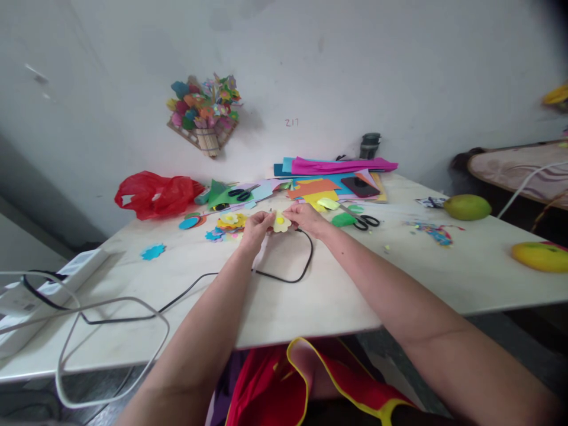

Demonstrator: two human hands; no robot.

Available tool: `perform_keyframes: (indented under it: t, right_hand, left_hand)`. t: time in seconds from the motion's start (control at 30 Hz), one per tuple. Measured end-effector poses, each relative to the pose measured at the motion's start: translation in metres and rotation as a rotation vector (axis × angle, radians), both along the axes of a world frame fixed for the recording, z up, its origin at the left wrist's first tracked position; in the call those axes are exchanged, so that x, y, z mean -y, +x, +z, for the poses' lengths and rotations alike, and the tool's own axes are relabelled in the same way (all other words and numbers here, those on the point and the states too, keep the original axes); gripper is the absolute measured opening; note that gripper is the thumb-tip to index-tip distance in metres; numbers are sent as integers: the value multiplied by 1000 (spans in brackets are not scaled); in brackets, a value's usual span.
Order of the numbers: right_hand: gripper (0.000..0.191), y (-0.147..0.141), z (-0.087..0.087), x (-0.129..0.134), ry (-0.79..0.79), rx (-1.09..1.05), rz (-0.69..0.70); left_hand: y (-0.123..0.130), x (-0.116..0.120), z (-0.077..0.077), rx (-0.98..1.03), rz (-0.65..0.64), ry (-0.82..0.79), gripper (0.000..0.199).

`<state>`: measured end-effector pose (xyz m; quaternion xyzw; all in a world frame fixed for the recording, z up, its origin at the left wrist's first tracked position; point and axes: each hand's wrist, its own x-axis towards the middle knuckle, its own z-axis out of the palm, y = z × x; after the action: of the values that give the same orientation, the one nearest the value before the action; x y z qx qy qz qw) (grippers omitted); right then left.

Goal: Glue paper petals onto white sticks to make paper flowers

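A pale yellow paper flower (281, 223) with a brighter yellow centre is held up over the middle of the table. My left hand (257, 229) pinches its left side between thumb and fingers. On the other side, my right hand (306, 218) grips the flower's upper right edge. Just left of my left hand lies a pile of yellow and orange paper flowers (231, 221), with small blue paper flowers (215, 235) beside it. Black-handled scissors (366, 222) rest to the right of my right hand, near green paper pieces (344, 220).
A black cable (284, 280) loops below my hands toward a white power strip (84, 266). Red plastic bag (157, 195), second scissors (243, 192), coloured sheets (341, 165) and a phone (360, 186) line the back. A green mango (467, 207) and a yellow one (539, 257) lie right.
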<state>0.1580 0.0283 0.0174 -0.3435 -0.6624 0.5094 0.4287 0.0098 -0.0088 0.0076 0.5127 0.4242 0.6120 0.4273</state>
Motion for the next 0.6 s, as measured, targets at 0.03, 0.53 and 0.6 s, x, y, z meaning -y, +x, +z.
perform_keyframes:
  t: [0.03, 0.53, 0.6]
  right_hand:
    - [13, 1, 1, 0, 14, 16, 4]
    - [19, 11, 1, -12, 399, 272, -237]
    - [22, 15, 1, -14, 375, 256, -260]
  left_hand:
    - [0, 0, 0, 2, 2, 1, 36]
    - [-4, -7, -3, 46, 94, -2, 40]
    - [-5, -7, -3, 57, 89, -5, 40]
